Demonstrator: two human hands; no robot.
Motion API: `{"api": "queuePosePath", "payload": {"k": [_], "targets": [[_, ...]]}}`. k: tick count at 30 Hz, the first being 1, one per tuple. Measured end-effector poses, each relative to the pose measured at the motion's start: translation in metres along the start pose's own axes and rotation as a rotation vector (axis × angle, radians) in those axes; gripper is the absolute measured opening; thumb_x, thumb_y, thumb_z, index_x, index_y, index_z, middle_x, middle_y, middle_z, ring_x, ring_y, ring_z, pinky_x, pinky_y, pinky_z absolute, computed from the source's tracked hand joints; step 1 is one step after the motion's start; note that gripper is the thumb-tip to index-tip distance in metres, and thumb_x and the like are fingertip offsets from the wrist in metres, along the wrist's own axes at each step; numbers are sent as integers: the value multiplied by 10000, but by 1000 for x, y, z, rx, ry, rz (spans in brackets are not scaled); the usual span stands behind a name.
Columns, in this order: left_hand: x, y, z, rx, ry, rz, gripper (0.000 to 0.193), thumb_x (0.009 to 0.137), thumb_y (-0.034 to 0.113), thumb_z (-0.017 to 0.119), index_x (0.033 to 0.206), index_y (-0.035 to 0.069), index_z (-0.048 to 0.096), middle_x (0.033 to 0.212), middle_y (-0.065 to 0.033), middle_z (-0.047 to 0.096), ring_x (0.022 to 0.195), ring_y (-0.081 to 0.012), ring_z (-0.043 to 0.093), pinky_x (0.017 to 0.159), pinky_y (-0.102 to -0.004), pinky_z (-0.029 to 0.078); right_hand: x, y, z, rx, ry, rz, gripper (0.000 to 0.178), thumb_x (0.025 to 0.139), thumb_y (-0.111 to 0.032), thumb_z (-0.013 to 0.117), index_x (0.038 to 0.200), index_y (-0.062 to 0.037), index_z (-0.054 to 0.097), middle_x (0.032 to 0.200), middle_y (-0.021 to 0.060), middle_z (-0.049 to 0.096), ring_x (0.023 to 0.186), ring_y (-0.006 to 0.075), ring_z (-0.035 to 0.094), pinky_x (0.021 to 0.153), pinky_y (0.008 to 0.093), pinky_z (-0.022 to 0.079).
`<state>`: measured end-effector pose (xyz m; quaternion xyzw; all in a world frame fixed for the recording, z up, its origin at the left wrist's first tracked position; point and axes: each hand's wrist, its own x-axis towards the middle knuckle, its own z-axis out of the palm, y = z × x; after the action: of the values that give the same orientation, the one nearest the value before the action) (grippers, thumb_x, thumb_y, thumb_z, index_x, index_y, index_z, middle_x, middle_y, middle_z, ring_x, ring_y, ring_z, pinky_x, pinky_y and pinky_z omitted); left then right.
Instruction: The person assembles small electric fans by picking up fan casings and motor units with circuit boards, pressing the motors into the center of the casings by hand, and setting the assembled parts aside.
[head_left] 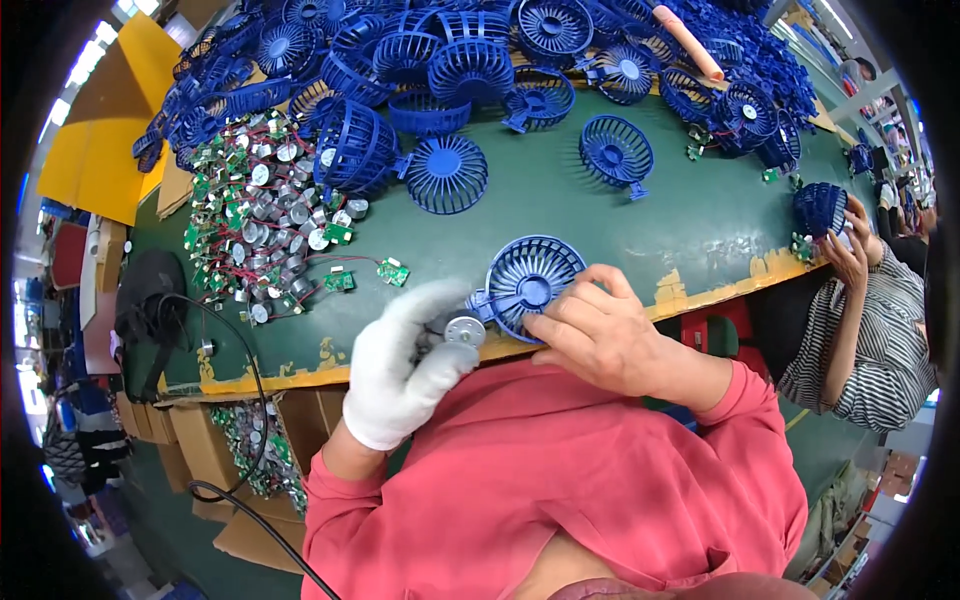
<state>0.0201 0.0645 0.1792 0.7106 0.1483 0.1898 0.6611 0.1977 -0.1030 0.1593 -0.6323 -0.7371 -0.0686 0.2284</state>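
My left hand (392,375), in a white glove, pinches a small round silver motor (464,331) with its flat face turned up. Blur softens the glove's fingers. My bare right hand (605,335) grips the right rim of a blue plastic fan cage (534,288), which is tilted with its open side up at the table's near edge. The motor is close beside the cage's short neck at the lower left; whether they touch I cannot tell. Beyond my hands, another fan cage (615,150) and a round slatted cage (447,174) lie on the green table (530,205).
A heap of motors wired to green circuit boards (270,215) lies at the left. Blue fan cages (470,70) are piled along the back. A black cable (255,400) hangs past my left side. At the right, a co-worker in a striped top (860,350) holds a blue cage (820,208).
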Motion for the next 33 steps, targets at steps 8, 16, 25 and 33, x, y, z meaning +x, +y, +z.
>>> {"api": "queuePosePath", "payload": {"k": [8,16,25,33], "targets": [[-1,-8,21,228,-120,-4,635,832,203,679,1364,-13,408,948,-129,640,721,-192,641,689,-302,519,19,-9,9,179,231,-89,526,705,-291,701,1154,-32,612,887,53,566,803,210,555,725,342,431],[16,0,22,927,-31,325,646,673,326,795,1207,49,557,1038,-150,591,816,-274,625,704,-353,516,24,9,-8,-1,112,91,333,725,-181,720,1018,-70,605,821,37,554,784,201,562,720,354,412],[10,-20,21,1084,-71,395,349,723,218,751,1046,133,650,984,-70,613,820,-274,593,699,-367,484,23,18,-8,-106,-176,43,231,785,-231,687,929,-87,579,777,29,523,769,201,532,715,364,365],[18,-23,19,1011,-8,455,302,742,269,733,1014,154,669,894,-36,595,739,-242,569,628,-369,459,35,24,-14,-84,-285,43,218,797,-210,666,850,-68,511,799,82,554,754,279,581,673,408,447]]}}
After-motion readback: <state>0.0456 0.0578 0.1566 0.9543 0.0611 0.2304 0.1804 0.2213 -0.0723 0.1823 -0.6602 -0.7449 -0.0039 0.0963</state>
